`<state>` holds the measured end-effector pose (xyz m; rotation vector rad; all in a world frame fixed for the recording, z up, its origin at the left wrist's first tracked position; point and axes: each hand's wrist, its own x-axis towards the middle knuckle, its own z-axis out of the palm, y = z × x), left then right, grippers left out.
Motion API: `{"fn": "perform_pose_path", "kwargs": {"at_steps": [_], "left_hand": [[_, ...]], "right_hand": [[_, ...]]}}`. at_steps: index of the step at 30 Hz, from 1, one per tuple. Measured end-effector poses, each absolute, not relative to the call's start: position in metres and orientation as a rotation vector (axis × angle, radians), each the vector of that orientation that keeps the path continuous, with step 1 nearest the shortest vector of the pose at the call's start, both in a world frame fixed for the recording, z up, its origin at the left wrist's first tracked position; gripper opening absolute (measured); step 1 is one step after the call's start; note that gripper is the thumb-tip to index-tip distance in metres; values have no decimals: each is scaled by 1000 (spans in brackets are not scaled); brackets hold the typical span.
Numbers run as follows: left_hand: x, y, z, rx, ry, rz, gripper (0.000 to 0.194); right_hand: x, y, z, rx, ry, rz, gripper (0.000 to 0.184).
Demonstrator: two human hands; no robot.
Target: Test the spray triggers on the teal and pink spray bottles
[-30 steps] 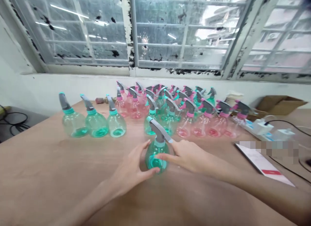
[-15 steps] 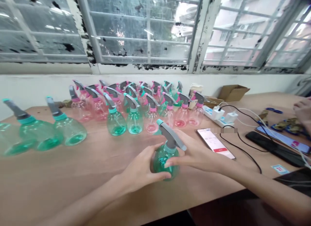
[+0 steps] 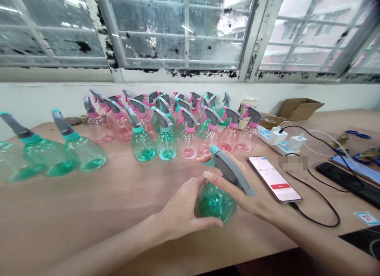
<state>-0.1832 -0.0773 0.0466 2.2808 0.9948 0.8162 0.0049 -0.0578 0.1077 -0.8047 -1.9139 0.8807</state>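
Observation:
A green spray bottle [image 3: 216, 205] with a grey and teal trigger head is between my hands above the front of the table, its head leaning left. My left hand [image 3: 185, 207] is wrapped around the left side of its round body, thumb across the front. My right hand [image 3: 234, 189] closes around the neck, just under the trigger head, with the thumb in front and fingertips showing past the far side. The grey lever hides part of that hand. Behind stand several green bottles [image 3: 143, 147] and several pink spray bottles [image 3: 189, 143] in rows.
More green bottles [image 3: 93, 155] stand at the left. On the right lie a phone [image 3: 274, 181] with a cable, a white power strip [image 3: 274, 139] with plugs, a black bar-shaped object [image 3: 347, 181] and blue-handled scissors [image 3: 358, 134]. An open cardboard box [image 3: 299, 108] sits near the wall.
My view has swung right. The bottle has come right and tilted more; my right hand has moved from the body up to the neck. My left hand stays around the body.

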Motion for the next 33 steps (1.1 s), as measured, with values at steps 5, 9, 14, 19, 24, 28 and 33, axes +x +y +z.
{"fn": "perform_pose_path", "kwargs": {"at_steps": [5,9,14,19,24,28,33], "left_hand": [[-221,-75,29,2403,1106,786,87],[-256,-60,25,2481,1351,695,69],[-274,-45,19,2573,1563,709,48],[-273,-46,11,2700,1594,735,39],[-273,-48,8,2677,1636,740,40],[-275,-47,8,2645,1649,724,39],[-275,-47,10,2630,1635,672,34]], "right_hand": [[-4,-55,103,-800,-1904,884,19],[-5,-47,96,-802,-1922,857,19],[-15,-32,100,-846,-1897,687,11],[-29,-20,111,-896,-1926,679,15],[-42,-15,108,-843,-1900,792,13],[-50,-7,95,-764,-1835,838,16],[-57,0,91,-622,-1872,849,19]]}}
